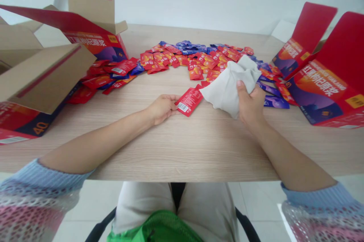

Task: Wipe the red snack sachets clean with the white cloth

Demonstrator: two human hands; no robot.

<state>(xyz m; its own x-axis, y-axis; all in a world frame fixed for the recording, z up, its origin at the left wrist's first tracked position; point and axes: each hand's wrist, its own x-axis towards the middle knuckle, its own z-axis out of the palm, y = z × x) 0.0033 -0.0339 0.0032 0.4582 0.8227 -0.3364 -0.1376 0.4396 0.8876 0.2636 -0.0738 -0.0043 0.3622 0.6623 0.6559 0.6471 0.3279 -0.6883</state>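
Note:
My left hand (pixel 162 108) pinches the near end of a red sachet (pixel 190 100) that lies on the wooden table (pixel 199 143), barcode side up. My right hand (pixel 250 103) is closed on a crumpled whitish cloth (pixel 231 83), whose lower corner touches the far end of that sachet. Just behind the cloth lies a wide scatter of red and purple sachets (pixel 199 58) across the middle of the table.
Open red and purple cartons stand at both sides: one (pixel 93 37) at the back left, one (pixel 31 79) at the near left, two (pixel 327 86) at the right. More red sachets (pixel 108 75) lie by the left cartons. My lap and a green thing (pixel 159 227) show below the table edge.

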